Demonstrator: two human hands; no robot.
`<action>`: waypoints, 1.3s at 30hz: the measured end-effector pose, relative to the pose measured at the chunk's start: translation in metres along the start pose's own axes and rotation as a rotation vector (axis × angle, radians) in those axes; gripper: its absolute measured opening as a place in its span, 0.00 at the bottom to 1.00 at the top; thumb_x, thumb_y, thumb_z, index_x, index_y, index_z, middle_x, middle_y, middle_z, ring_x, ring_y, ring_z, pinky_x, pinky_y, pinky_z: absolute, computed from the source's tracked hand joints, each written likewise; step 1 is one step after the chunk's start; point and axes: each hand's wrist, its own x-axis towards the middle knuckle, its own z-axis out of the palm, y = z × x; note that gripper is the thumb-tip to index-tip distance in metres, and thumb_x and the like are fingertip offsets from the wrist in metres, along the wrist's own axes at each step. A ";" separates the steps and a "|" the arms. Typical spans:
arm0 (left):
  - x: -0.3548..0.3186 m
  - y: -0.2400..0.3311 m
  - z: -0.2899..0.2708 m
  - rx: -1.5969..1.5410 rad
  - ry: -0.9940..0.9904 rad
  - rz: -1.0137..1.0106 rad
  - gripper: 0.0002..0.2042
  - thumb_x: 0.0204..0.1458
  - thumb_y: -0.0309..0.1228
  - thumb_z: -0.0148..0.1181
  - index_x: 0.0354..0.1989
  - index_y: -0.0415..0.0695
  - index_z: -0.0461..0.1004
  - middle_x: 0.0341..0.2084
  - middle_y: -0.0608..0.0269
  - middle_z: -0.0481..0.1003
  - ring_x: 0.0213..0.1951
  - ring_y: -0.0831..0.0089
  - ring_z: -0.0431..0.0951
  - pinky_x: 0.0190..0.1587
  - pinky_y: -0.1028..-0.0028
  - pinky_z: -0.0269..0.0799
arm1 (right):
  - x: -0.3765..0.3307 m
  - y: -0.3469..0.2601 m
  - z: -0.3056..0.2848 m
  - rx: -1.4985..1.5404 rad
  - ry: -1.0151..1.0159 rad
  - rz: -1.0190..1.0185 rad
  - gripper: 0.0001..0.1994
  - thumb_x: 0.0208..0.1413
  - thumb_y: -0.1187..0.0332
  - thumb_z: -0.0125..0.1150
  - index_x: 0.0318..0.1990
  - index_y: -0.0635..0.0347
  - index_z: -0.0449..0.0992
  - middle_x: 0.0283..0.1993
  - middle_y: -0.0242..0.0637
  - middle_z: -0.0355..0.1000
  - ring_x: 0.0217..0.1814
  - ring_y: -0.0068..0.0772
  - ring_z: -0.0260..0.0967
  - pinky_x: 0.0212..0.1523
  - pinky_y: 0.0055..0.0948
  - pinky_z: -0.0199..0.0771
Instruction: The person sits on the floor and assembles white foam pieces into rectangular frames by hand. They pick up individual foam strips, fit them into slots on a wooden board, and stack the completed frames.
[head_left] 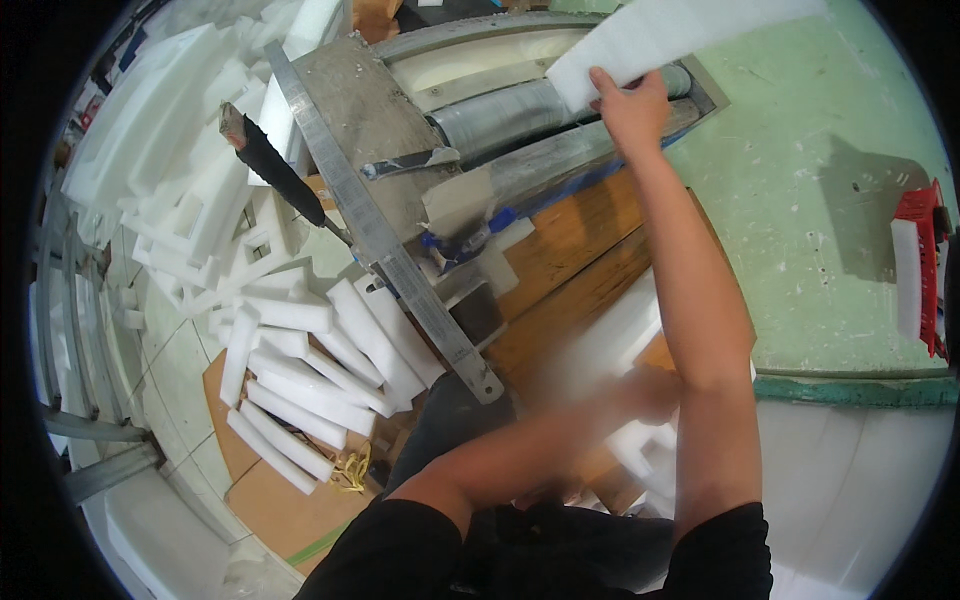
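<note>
At the top, my right hand (638,108) is closed on the near edge of a flat white foam piece (680,42), thumb and fingers gripping it. That piece lies over the end of a machine with long grey rollers (510,118). My left arm crosses low in front of me, and my left hand (648,394) is smeared by motion beside my right forearm. Just past it is a blurred white foam piece (605,338); whether the left hand holds it cannot be made out, as its fingers are unclear.
A flat metal bar (385,235) and a black-wrapped handle (275,165) stand at the machine's left. White foam strips (310,385) lie on cardboard, with more foam piled behind (170,130). At right is a green tabletop (790,270) with a red plastic basket (925,265).
</note>
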 end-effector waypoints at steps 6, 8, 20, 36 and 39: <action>-0.008 0.027 -0.021 -0.281 0.324 0.102 0.21 0.57 0.44 0.61 0.54 0.43 0.79 0.52 0.49 0.80 0.53 0.52 0.80 0.53 0.57 0.76 | 0.010 -0.017 0.047 -0.053 0.082 -0.153 0.27 0.49 0.67 0.76 0.55 0.66 0.72 0.51 0.54 0.79 0.52 0.55 0.80 0.55 0.47 0.77; -0.001 0.026 -0.029 -0.245 0.269 0.078 0.23 0.57 0.46 0.62 0.55 0.43 0.78 0.53 0.49 0.79 0.54 0.52 0.80 0.54 0.58 0.75 | 0.009 -0.022 0.054 0.147 0.022 -0.049 0.27 0.53 0.67 0.74 0.56 0.68 0.70 0.51 0.53 0.78 0.51 0.52 0.80 0.54 0.45 0.81; 0.008 0.043 -0.082 -0.262 0.513 -0.251 0.18 0.56 0.37 0.65 0.54 0.46 0.78 0.47 0.47 0.81 0.47 0.52 0.83 0.50 0.58 0.78 | -0.055 -0.056 -0.132 1.037 -0.285 0.457 0.21 0.72 0.59 0.56 0.60 0.69 0.68 0.54 0.47 0.74 0.56 0.42 0.76 0.54 0.37 0.80; 0.008 0.050 -0.135 -1.797 0.633 0.201 0.26 0.73 0.49 0.41 0.70 0.43 0.59 0.66 0.54 0.67 0.68 0.57 0.65 0.72 0.53 0.55 | -0.335 -0.011 -0.289 1.875 0.129 0.620 0.15 0.69 0.61 0.53 0.46 0.69 0.68 0.33 0.47 0.66 0.20 0.24 0.59 0.17 0.23 0.63; 0.004 0.051 -0.141 -1.781 0.716 0.205 0.26 0.72 0.48 0.43 0.71 0.44 0.58 0.67 0.54 0.66 0.69 0.57 0.64 0.72 0.52 0.54 | -0.326 -0.012 -0.316 1.788 0.238 0.441 0.18 0.70 0.60 0.53 0.53 0.71 0.67 0.38 0.49 0.70 0.23 0.22 0.65 0.21 0.21 0.71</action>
